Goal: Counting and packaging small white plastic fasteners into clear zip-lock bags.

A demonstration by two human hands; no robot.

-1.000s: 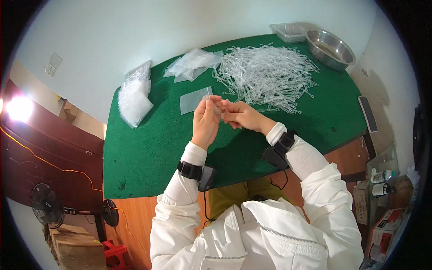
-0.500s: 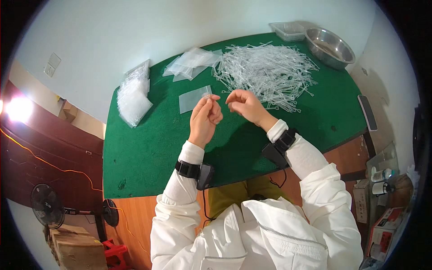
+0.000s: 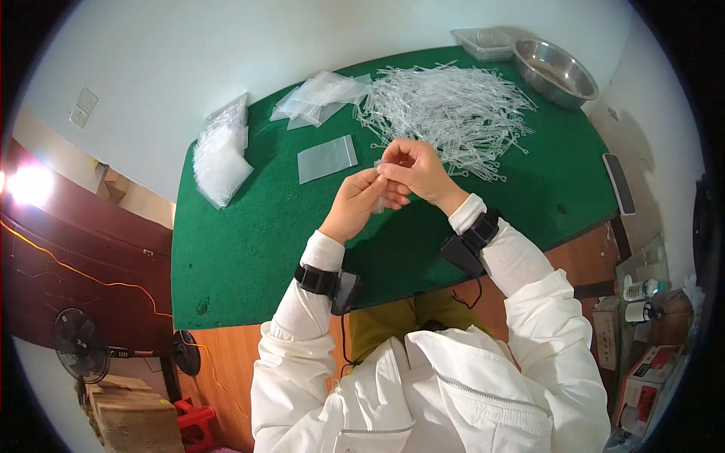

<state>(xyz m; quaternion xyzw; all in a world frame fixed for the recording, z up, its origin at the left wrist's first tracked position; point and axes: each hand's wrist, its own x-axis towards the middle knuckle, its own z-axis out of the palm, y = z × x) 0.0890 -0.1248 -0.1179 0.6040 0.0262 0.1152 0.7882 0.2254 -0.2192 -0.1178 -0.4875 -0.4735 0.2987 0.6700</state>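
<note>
Over the middle of the green table (image 3: 249, 264) my two hands meet at the fingertips. A small bunch of clear plastic looped strips (image 3: 379, 205) hangs down from the pinched fingers of my left hand (image 3: 356, 201). My right hand (image 3: 420, 175) is closed too, its thumb and forefinger pinching the upper end of the bunch. How many strips are held is hard to make out. Just beyond my left hand lies a single clear zip bag (image 3: 326, 160), flat on the cloth. A large heap of the same looped strips (image 3: 453, 113) spreads behind my right hand.
Several loose zip bags (image 3: 321, 98) lie at the back, and a thick stack of bags (image 3: 221, 162) is at the left. A clear plastic tray (image 3: 485, 45) and a steel bowl (image 3: 555, 74) stand at the far right. A phone-like dark slab (image 3: 619, 183) sits at the right edge.
My left hand has moved right and turned inward, off the flat bag. My right hand has come in to it, and their fingertips now meet at the strips.
</note>
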